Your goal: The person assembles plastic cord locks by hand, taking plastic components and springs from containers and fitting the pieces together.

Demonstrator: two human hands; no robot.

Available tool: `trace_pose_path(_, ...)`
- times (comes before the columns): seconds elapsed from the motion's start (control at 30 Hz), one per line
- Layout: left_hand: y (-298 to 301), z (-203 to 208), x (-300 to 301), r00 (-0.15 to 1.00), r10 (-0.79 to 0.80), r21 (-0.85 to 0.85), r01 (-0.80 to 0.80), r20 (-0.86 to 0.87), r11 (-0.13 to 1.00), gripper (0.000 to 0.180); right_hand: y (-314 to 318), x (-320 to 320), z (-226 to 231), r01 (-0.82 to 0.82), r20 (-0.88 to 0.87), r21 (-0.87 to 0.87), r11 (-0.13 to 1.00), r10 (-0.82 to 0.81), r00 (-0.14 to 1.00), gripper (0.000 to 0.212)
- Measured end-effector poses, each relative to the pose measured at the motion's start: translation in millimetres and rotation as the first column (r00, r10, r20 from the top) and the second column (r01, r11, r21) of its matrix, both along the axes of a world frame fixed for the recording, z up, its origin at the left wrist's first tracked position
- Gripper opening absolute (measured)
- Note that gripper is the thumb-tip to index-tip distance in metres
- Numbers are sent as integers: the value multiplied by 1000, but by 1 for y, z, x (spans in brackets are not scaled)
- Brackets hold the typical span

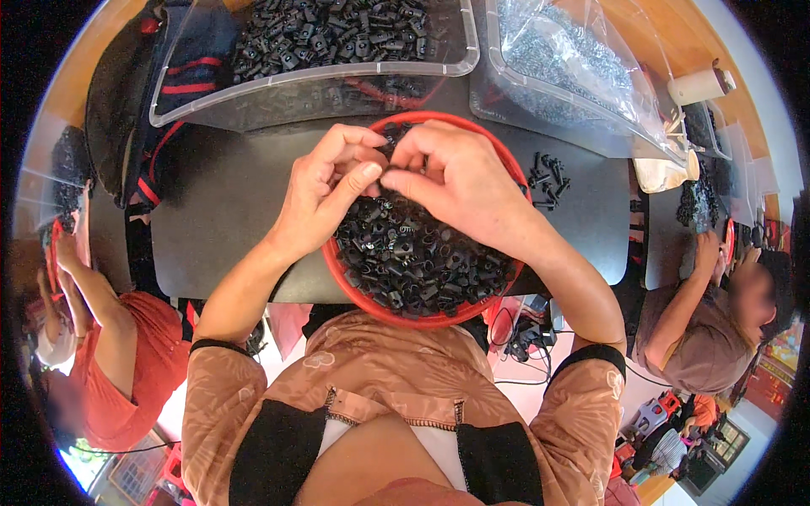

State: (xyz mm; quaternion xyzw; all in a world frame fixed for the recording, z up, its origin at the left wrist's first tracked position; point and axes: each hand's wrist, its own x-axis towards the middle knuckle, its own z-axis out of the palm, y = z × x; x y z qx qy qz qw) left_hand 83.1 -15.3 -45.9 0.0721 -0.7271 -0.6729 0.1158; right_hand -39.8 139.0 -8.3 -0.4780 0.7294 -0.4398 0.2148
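Note:
In front of me a round red basin (pixel 339 268) is heaped with small black plastic pieces (pixel 413 261), some with metal coil springs among them. Over its far half, my left hand (pixel 336 175) and my right hand (pixel 456 173) meet. The fingers of both are bent and pinched together near the basin's far rim. A small dark piece seems to sit between the fingertips, but they mostly hide it. Beyond the basin, a clear plastic bin (pixel 312 78) holds many small black pieces (pixel 337 38).
At the far right a second clear bin (pixel 540 105) holds a mass of small silvery pieces under clear plastic film. Slim black pieces (pixel 550 179) lie loose on the dark table (pixel 228 228), right of the basin. Other people sit at the left and right. Dark cloth with red stripes lies far left.

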Motion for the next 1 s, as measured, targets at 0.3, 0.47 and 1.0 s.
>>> trace_pose_path(0.3, 0, -2, 0, 995, -85, 224, 96, -58, 970, 28, 10, -4, 0, 52, -117, -75, 996, -60, 991, 10)
trace_pose_path(0.47, -1, -2, 0, 995, -95, 140, 97, -19, 986, 22, 28, -9, 2, 34, -239, 214, 976, 18, 971, 10)
trace_pose_path(1.0, -2, -3, 0, 994, -108, 118, 107, -4, 987, 18, 32, -1, -10, -81, -343, 262, 962, 171, 924, 7)
